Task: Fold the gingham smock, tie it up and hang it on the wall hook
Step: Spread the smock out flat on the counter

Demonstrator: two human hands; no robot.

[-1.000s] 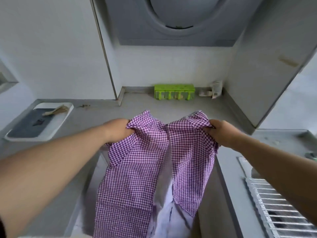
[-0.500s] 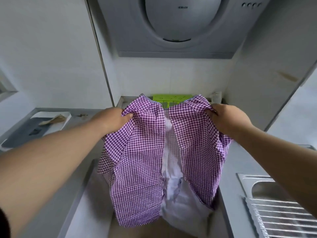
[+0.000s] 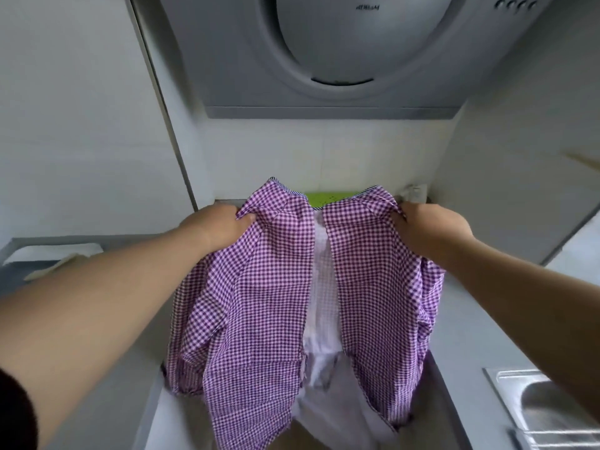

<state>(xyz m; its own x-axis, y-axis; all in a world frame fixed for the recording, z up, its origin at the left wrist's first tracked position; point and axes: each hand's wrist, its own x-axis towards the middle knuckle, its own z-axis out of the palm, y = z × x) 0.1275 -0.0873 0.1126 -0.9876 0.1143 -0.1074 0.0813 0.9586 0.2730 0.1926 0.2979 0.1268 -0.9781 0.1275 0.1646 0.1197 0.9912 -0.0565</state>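
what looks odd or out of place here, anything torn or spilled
Nothing looks torn or spilled. The smock is held up by its top corners, left hand and right hand gripping one each. Its two checked panels hang apart, showing the pale inside, and the bottom edge hangs unevenly.

The smock (image 3: 266,287) is thin woven cloth, purple-and-white check, matt and soft, creased where it is gathered; its paler inner layer (image 3: 321,306) looks like a smooth, slightly sheer lining. The extractor hood (image 3: 341,53) has a smooth, satin grey finish, whether painted metal or plastic cannot be told. The worktop (image 3: 467,323) is grey, matt and even. The sink (image 3: 552,407) is brushed metal with a dull sheen. The wall (image 3: 71,108) is smooth and pale, faintly glossy. The green box (image 3: 324,199) looks like plastic.
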